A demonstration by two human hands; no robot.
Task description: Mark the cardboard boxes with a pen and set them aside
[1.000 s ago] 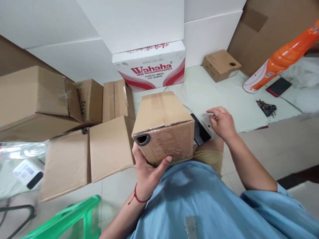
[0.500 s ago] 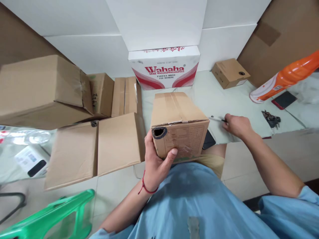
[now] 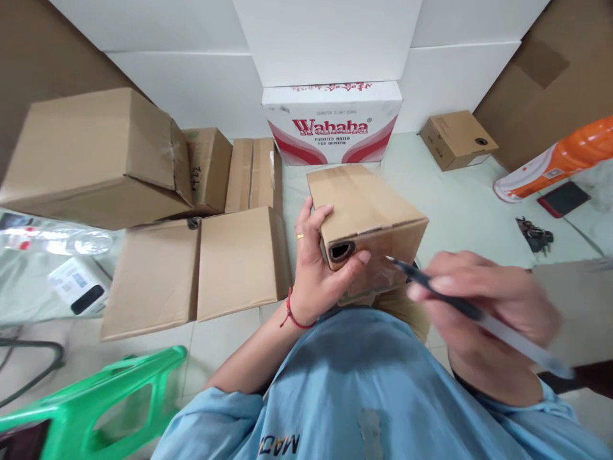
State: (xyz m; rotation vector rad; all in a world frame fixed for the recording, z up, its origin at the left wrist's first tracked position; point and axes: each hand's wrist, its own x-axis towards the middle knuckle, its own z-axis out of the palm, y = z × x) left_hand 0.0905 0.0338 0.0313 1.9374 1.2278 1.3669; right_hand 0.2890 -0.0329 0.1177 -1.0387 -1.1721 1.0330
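Observation:
A brown cardboard box [image 3: 368,198], taped along its top, is tilted in front of my body. One corner of its near face has a hole with a dark ring drawn round it. My left hand [image 3: 318,268] grips the box's left side, thumb on the near face beside the hole. In my right hand [image 3: 483,306], slightly blurred, is a black and clear pen [image 3: 445,297], its tip pointing left, close to the box's near face. Whether the tip touches the cardboard I cannot tell.
Several brown boxes [image 3: 234,265] stand at the left, near a green stool [image 3: 119,396]. Behind is a white Wahaha box [image 3: 335,128]. To the right are a small box [image 3: 457,137], an orange bottle [image 3: 560,156], a phone [image 3: 564,199] and keys [image 3: 535,235].
My right hand has come up from the table with the pen, toward the box's near face. The box has turned and tilted, and my left fingers have shifted up its side. The view has moved slightly.

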